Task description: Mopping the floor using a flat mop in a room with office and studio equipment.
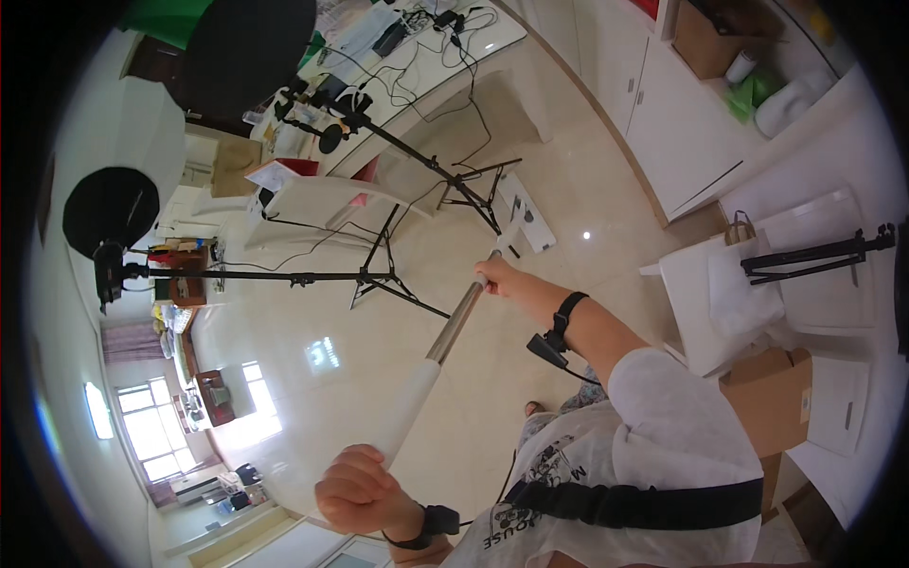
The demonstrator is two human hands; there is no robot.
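A long pole (406,405), white in its upper part with a shiny metal section (456,319), slants across the picture. My left hand (361,490) is closed around its near end, close to the camera. Farther down, my right hand (495,277) grips the shaft below the metal section. Beyond that hand the pole runs into a white joint over a flat, white rectangular head (529,213) on the tiled floor (426,369), which looks like a flat mop head. Dark bands circle both wrists, each with a cable.
Two black light stands (270,275) (405,145) spread their legs near the flat head. Cables hang from the cluttered white table (490,46) and cross the floor. White cabinets (660,106) line one side. A white chair (699,291) holds a bag, near a cardboard box (770,397).
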